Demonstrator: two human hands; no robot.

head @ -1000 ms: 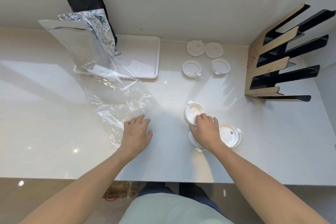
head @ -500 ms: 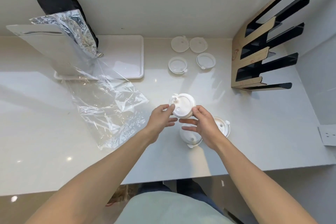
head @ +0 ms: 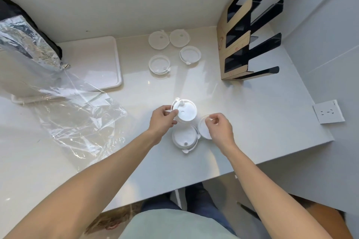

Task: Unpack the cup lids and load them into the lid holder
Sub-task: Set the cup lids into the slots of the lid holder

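1. The counter is pale and glossy and carries everything; the lid holder, a cardboard-and-black slotted rack, stands at its far right corner against the wall, its slots looking empty from here.
2. A crumpled clear plastic bag sprawls over the left of the counter, with a foil pouch and a white tray behind it. All of this is well apart from the route to the holder.
3. The left hand grips a small stack of lids by its left edge, thumb and fingers clamped on the rim; the stack sits low over or on the counter, I cannot tell which.
4. The right hand pinches another lid at its top rim, fingertips closed on it, the lid tilted up on edge just right of the stack.
5. A third lid lies flat between the two hands, near the counter's front edge, touching or nearly touching the tilted one.
6. Four loose lids lie in a cluster farther back, between the hands and the wall.
7. The relation that matters: the holder lies up and to the right of both hands, so the right hand is nearer. Its lid probably needs to go in edge-first along the slanting slot.
8. Nothing stands directly between the right hand and the holder; the back cluster sits left of that line.
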